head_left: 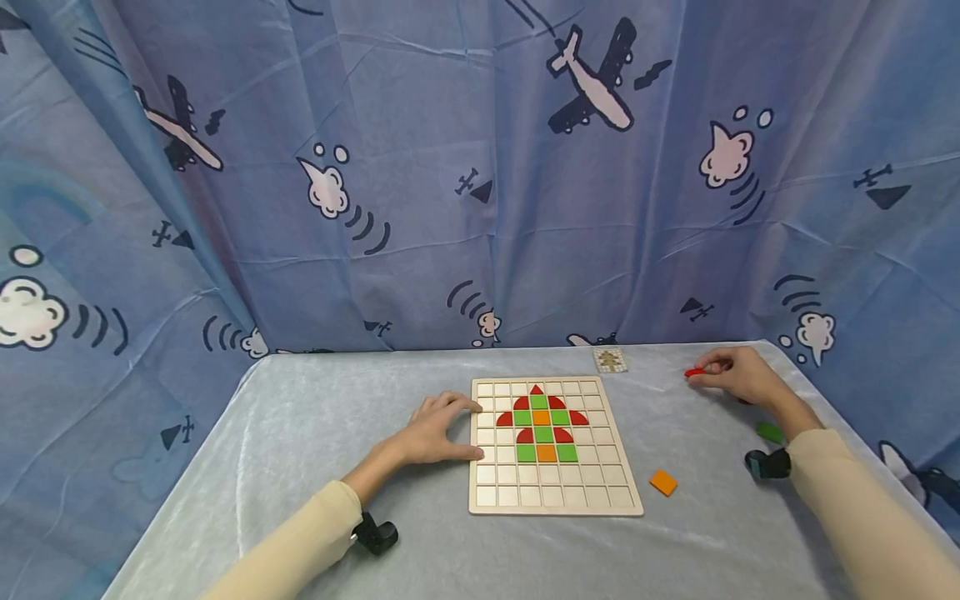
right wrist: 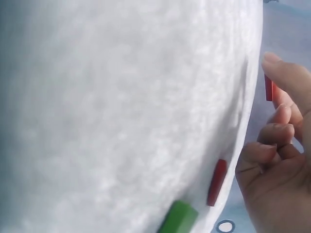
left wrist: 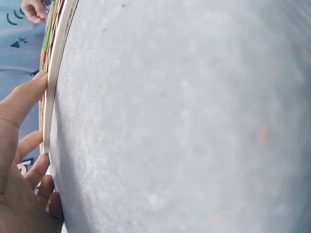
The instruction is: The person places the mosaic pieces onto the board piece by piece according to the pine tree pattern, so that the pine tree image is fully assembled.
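A square wooden grid board [head_left: 507, 497] lies on the table, with green, orange and red tiles set in its cells in a tree-like shape. My left hand [head_left: 435, 429] rests at the board's left edge, thumb and fingers spread apart and touching the rim. At the right, my right hand [head_left: 738, 375] pinches a red tile [right wrist: 268, 88] between thumb and forefinger, above the table. Beneath that hand another red tile [right wrist: 217, 182] lies on the cloth, mostly hidden in the head view. A green tile [head_left: 770, 432] is near the right wrist.
An orange square tile [head_left: 663, 482] lies to the right of the board. Behind the board's far right corner is a small card [head_left: 611, 360] with a tree pattern. A blue printed curtain [head_left: 420, 167] hangs along the table's back and sides.
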The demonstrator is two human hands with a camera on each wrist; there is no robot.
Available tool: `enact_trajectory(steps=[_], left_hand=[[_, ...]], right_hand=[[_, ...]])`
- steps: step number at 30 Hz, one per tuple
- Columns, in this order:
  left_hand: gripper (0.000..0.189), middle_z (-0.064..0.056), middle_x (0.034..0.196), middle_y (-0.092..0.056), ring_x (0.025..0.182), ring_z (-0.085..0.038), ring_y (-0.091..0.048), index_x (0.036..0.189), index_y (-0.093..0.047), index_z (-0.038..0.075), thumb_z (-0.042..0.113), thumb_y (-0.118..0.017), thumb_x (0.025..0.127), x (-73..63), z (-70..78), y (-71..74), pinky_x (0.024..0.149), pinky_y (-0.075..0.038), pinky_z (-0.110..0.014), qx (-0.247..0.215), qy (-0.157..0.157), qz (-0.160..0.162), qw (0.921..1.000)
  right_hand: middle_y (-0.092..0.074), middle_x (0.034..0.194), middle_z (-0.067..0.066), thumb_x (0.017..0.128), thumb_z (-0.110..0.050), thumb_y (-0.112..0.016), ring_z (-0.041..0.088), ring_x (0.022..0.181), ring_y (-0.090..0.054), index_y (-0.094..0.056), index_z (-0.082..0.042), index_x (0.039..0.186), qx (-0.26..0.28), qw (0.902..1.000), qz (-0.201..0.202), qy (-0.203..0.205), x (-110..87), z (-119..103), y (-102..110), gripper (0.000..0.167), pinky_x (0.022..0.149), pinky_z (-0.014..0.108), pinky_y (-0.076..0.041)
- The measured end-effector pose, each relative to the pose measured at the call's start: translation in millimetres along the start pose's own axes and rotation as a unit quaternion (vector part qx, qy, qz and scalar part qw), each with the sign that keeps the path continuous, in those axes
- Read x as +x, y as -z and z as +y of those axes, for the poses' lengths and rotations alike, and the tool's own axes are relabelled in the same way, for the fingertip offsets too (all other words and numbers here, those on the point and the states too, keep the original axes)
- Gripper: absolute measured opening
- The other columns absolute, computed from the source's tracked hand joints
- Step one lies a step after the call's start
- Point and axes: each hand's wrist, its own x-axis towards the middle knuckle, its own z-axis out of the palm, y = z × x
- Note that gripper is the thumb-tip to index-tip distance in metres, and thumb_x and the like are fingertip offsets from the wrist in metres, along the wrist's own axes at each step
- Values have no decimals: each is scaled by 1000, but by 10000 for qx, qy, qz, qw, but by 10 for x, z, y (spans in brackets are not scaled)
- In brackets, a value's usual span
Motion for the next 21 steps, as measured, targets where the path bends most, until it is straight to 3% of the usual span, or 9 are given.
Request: enact_trajectory(steps=[3,8,13,21], left_hand=[[69,-1,147,-45,130,-30,-39,137,-54,28,54,-78,78,3,-3,2,108,-32,-57,-10,-1,-2,10000],[70,-2,148,-45,131,-30,-39,137,-54,28,54,-78,77,6,-6,3,107,-32,-57,15,-12,-3,10000],[69,-2,147,-45,131,-30,-39,137,-54,27,53,-78,77,0,6,11,108,-32,-57,0,-17,-8,10000],[70,-2,147,-45,130,-31,-40,137,-54,27,53,-78,78,-1,14,17,107,-32,-57,4,-27,-14,10000]], right_hand=[[-54,91,7,83,-35,-78,12,67,-46,-65,-1,111,-60,9999,-10,100,-11,-47,12,46,52,29,-40],[-62,113,24,85,-31,-77,20,84,-59,-66,0,113,-65,9993,-9,358,-50,-138,16,43,59,29,-47],[-64,119,24,86,-32,-76,31,99,-67,-64,-1,112,18,9988,-35,497,-106,-209,29,42,66,26,-51],[-69,104,17,85,-19,-77,10,79,-62,-63,-2,112,281,9969,-134,728,-183,-343,27,35,68,28,-57]])
